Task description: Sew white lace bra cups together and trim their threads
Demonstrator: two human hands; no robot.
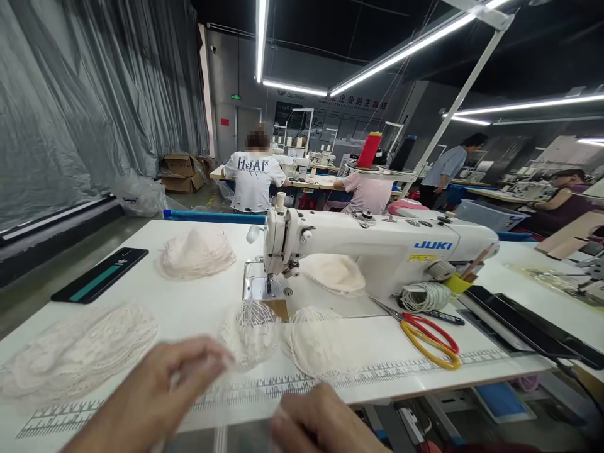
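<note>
1. Lace pieces (250, 340), of openwork cloth, are looking matt and rough.
2. The sewing machine (340, 242) is showing a smooth, glossy casing.
3. The needle plate (257, 288) is gleaming as bare metal.
4. The counter (189, 309) is presenting a smooth, faintly glossy top.
5. The scissors (404, 322) are pairing metal blades with smooth, plastic-looking handles.

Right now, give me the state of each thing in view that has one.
Left hand: fingers bent, blurred; grip unclear.
Right hand: curled, blurred; grip unclear.
Machine: upright; whether running, unclear.
Scissors: lying flat, seemingly closed.
Cord: coiled.
Left lace: piled.
Rear lace: piled.
Front lace: two lots, side by side.
Red thread: wound on its cone.
Ceiling lights: lit.
</note>
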